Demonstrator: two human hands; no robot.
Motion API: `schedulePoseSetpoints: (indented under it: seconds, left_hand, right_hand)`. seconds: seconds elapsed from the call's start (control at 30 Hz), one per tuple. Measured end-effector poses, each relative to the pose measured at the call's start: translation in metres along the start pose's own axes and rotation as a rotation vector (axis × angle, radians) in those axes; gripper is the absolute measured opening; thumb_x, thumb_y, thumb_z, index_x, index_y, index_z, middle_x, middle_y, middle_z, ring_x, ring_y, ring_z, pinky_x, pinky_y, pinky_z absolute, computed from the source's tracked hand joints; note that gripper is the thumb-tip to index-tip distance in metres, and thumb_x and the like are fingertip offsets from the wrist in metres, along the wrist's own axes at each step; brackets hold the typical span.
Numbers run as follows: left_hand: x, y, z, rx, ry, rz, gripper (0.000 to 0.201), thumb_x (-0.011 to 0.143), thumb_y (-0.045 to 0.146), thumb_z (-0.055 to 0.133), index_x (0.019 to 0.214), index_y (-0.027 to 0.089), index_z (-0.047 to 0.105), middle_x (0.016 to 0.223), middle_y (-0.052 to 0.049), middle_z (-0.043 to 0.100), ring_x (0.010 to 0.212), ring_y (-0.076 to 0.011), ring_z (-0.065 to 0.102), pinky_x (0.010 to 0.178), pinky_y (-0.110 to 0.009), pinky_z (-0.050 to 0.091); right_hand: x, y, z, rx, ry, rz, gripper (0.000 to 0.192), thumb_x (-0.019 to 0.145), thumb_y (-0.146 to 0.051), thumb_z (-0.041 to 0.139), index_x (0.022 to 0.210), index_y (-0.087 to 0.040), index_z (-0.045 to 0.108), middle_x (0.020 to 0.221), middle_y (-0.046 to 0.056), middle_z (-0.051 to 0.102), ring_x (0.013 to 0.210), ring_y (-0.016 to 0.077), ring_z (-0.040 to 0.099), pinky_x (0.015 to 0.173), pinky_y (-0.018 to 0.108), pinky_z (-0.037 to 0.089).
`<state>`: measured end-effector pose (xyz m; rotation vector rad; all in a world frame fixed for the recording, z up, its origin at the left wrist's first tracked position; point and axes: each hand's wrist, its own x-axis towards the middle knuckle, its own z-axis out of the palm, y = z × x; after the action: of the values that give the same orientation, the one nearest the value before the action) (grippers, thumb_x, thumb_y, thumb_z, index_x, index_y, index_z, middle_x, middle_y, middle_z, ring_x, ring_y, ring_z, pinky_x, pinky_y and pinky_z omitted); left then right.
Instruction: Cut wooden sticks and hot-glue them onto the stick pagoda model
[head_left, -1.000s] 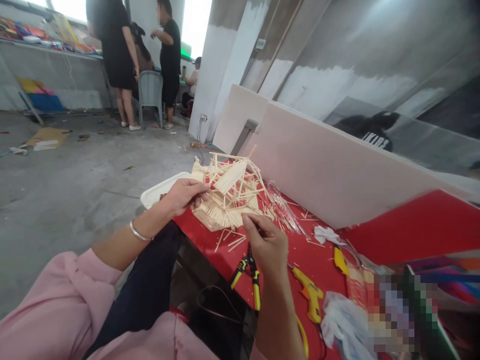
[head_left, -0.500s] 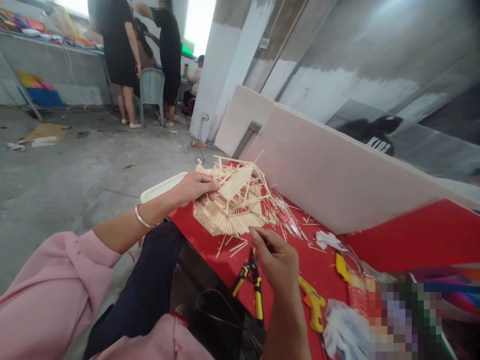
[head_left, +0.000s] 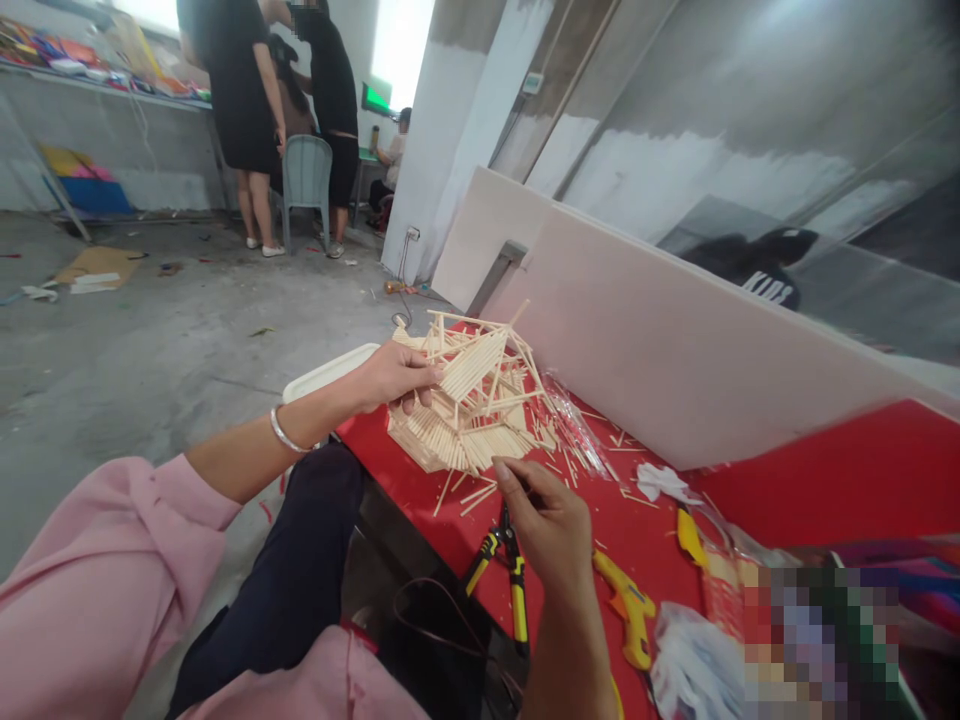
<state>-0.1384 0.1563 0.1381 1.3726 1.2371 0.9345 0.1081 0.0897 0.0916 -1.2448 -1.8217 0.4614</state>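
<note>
Wooden stick model point(head_left: 484, 400) sits at the left end of the red worktop point(head_left: 645, 535), close to the near edge. Its upper part is an open frame of pale sticks with a sloping slatted panel point(head_left: 476, 365); below, more sticks fan out in rows.

The left hand point(head_left: 405, 378) reaches in from the left end, thumb and forefinger almost together at the panel's left edge, the other fingers curled beneath. I cannot tell whether they pinch the panel or only lie against it.

The right hand point(head_left: 551, 510) is above the worktop, just on the near side of the model, with thumb and forefinger tips drawn together and the rest folded in. Whether something thin is between those tips, I cannot tell.

Below this hand lie pliers point(head_left: 518, 590), their yellow-and-black handles spread toward the near edge and their head partly hidden. Loose sticks point(head_left: 480, 497) lie between pliers and model. A yellow glue gun point(head_left: 632, 608) lies right of the right forearm, beside a whitish plastic bag point(head_left: 697, 655). Toward the far edge are a clear wrapper point(head_left: 579, 430) and a crumpled white tissue point(head_left: 664, 482). Large white boards point(head_left: 637, 330) stand along the far edge.
</note>
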Motion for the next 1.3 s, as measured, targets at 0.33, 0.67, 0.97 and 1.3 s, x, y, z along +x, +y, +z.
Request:
schedulePoseSetpoints:
  seconds: [0.33,0.67,0.97,1.3]
  left_hand:
    - [-0.084,-0.015,0.054,0.477,-0.012,0.429,0.036,0.089,0.027,0.049,0.057,0.016,0.06,0.047,0.004,0.054,0.046,-0.0072,0.046,0.048,-0.019,0.034]
    - [-0.051,-0.123,0.17,1.088,-0.216,0.124,0.035,0.091,0.025,0.041,0.082,0.012,0.072,0.081,-0.017,0.072,0.078,-0.0274,0.069,0.067,-0.034,0.049]
    - [-0.045,-0.138,0.18,1.084,-0.111,0.068,0.031,0.092,0.028,0.041,0.088,0.016,0.07,0.087,-0.015,0.072,0.084,-0.0266,0.068,0.069,-0.033,0.047]
    - [-0.053,-0.151,0.173,0.986,-0.035,0.094,0.026,0.088,0.028,0.046,0.072,0.018,0.063,0.077,-0.009,0.071,0.073,-0.0202,0.065,0.063,-0.028,0.039]
  right_hand:
    - [-0.041,0.029,-0.026,-0.059,0.144,0.206,0.028,0.083,-0.044,0.063,0.09,-0.02,0.077,0.085,0.005,0.075,0.073,0.0176,0.067,0.066,0.028,0.052]
    - [-0.041,0.088,-0.034,-0.59,-0.393,0.269,0.028,0.089,-0.036,0.05,0.098,-0.025,0.074,0.097,0.002,0.076,0.085,0.0169,0.068,0.074,0.025,0.047]
    - [0.019,0.117,0.0,-0.698,-0.536,0.083,0.025,0.086,-0.026,0.05,0.092,-0.021,0.075,0.095,0.009,0.074,0.086,0.0216,0.066,0.07,0.027,0.042]
    - [0.031,0.146,-0.023,-0.713,-0.577,-0.072,0.033,0.095,-0.027,0.042,0.112,-0.021,0.07,0.116,0.008,0.07,0.102,0.0206,0.063,0.079,0.026,0.042]
